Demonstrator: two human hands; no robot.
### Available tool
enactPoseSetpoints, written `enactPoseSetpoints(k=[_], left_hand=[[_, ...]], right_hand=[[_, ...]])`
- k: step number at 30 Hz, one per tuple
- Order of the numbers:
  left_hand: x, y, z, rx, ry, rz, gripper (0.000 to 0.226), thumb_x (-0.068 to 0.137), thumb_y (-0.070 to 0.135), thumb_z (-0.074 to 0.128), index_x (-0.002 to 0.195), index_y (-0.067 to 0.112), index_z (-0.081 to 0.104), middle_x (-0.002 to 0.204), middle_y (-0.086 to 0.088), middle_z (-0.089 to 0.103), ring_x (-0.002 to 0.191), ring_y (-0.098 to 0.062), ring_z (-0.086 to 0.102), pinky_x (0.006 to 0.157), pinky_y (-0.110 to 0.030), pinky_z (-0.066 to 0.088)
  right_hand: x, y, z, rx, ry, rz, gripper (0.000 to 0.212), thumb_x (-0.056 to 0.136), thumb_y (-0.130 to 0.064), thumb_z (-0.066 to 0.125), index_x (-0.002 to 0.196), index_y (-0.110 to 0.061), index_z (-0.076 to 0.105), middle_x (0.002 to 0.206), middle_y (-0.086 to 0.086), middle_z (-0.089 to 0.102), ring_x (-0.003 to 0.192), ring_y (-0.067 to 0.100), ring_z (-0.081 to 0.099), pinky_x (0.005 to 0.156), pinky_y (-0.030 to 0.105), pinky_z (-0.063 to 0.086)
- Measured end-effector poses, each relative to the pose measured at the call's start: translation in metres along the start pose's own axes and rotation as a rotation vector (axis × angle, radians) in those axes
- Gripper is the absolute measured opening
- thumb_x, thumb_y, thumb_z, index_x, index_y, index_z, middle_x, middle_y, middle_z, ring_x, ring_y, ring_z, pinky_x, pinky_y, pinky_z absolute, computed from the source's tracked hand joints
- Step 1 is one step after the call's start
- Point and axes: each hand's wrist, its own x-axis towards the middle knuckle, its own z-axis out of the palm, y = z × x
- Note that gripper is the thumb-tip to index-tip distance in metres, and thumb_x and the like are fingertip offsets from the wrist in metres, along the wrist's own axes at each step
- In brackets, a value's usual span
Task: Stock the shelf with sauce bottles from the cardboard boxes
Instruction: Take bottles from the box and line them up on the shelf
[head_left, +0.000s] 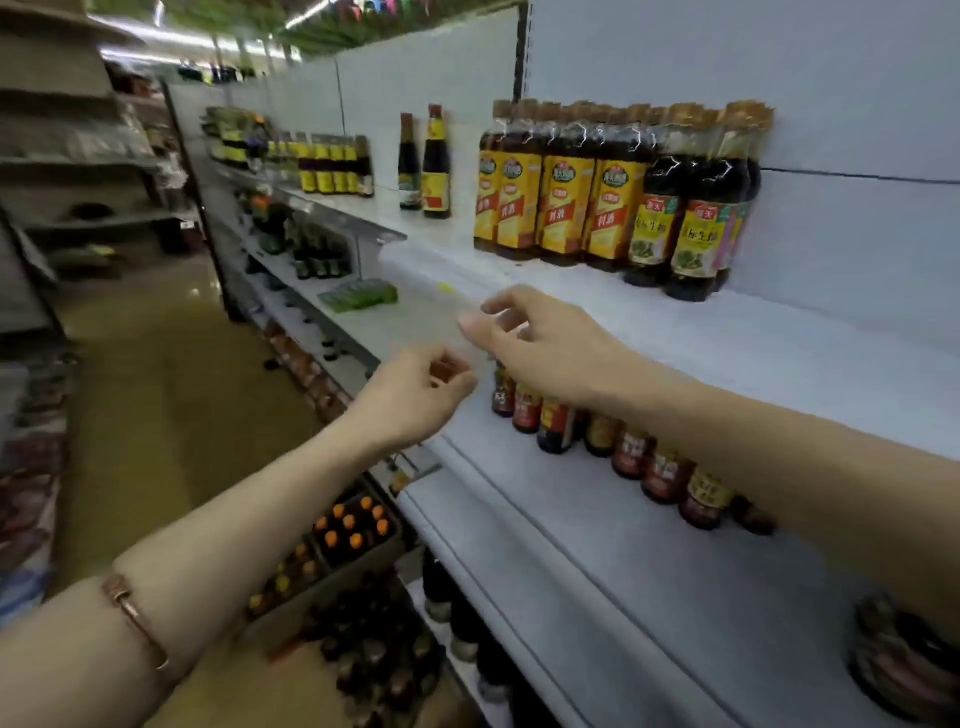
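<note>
down low, an open cardboard box (358, 535) sits on the floor at the foot of the shelving, packed with upright sauce bottles whose orange caps (349, 522) show from above. beside it, nearer the camera, more dark bottles (374, 649) stand crowded together, though blur hides what holds them. on the upper shelf (779, 332) a shrink-wrapped pack of yellow-label bottles (545, 202) stands against the back panel, touching a group of dark soy bottles with green labels (691, 228) on its right. two single bottles (423, 163) stand apart to the left. on the shelf below (597, 519) a row of short red-label bottles (623, 441) runs along the back, partly behind the right forearm.

both arms reach forward to the front edge of the upper shelf. the left hand (415, 395) has its fingers curled, thumb and fingertips pinched together near the edge strip; whether anything is between them cannot be told through the blur. the right hand (540, 338) is palm down, fingers loosely bent, thumb and forefinger close as if pinching the strip, which is also unclear. a bracelet (136, 621) circles the left forearm.
</note>
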Motion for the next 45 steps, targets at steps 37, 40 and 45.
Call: enactPoseSetpoints(k=[37, 40, 45], left_hand=[[-0.261, -0.389, 0.351, 0.112, -0.381, -0.821, 0.04, 0.094, 0.016, 0.052, 0.134, 0.016, 0.048, 0.131, -0.012, 0.043, 0.115, -0.033, 0.051, 0.094, -0.035, 0.044], [-0.281, -0.429, 0.389, 0.167, -0.441, -0.799, 0.042, 0.095, 0.018, 0.051, 0.136, 0.018, 0.046, 0.139, -0.012, 0.038, 0.119, -0.033, 0.05, 0.097, -0.04, 0.045], [-0.31, -0.492, 0.455, 0.26, -0.573, -0.717, 0.049, 0.093, 0.019, 0.056, 0.14, 0.023, 0.043, 0.141, -0.01, 0.034, 0.128, -0.033, 0.04, 0.103, -0.045, 0.042]], right_hand=[[-0.206, 0.32, 0.48, 0.271, -0.716, 0.501, 0.039, 0.093, -0.046, 0.058, 0.121, -0.02, 0.053, 0.114, -0.002, 0.054, 0.11, 0.015, 0.054, 0.092, 0.03, 0.045], [-0.228, 0.352, 0.526, 0.252, -0.74, 0.503, 0.045, 0.093, -0.045, 0.059, 0.127, -0.017, 0.052, 0.114, -0.003, 0.054, 0.106, 0.012, 0.052, 0.085, 0.026, 0.041], [-0.257, 0.398, 0.59, 0.256, -0.802, 0.553, 0.05, 0.094, -0.042, 0.058, 0.135, -0.015, 0.047, 0.127, 0.0, 0.054, 0.114, 0.014, 0.051, 0.093, 0.031, 0.044]])
